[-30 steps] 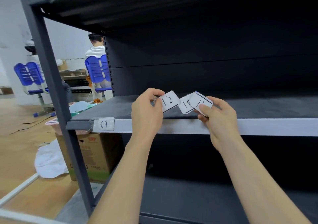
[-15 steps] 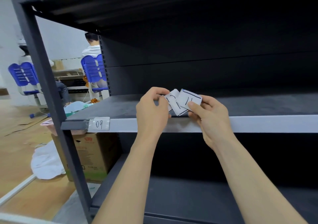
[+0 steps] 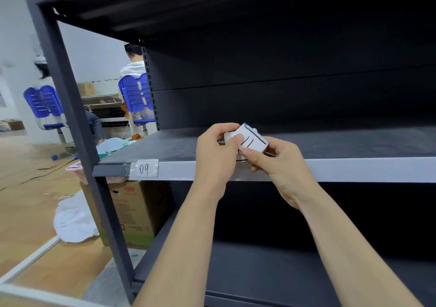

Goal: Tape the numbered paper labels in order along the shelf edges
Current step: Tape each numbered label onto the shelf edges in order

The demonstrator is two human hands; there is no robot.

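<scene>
A small stack of white paper labels [image 3: 251, 140] with black pen strokes is held between both hands just above the grey shelf edge [image 3: 354, 168]. My left hand [image 3: 215, 155] pinches the stack's left side with thumb and fingers. Gripping the stack's lower right side is my right hand [image 3: 276, 165], thumb on the top label. A label reading 09 [image 3: 144, 169] is taped under clear tape at the left end of the shelf edge. The lower labels in the stack are hidden.
The dark shelf board [image 3: 330, 141] lies behind the hands, under another shelf. A dark upright post [image 3: 70, 108] stands at left. Behind it are a cardboard box [image 3: 134, 214], a white bag [image 3: 73, 219], blue chairs [image 3: 136, 94] and seated people.
The labels, fanned out one second ago with 12 and 10 readable, have been gathered into one stack as my hands came together. The view has shifted slightly.
</scene>
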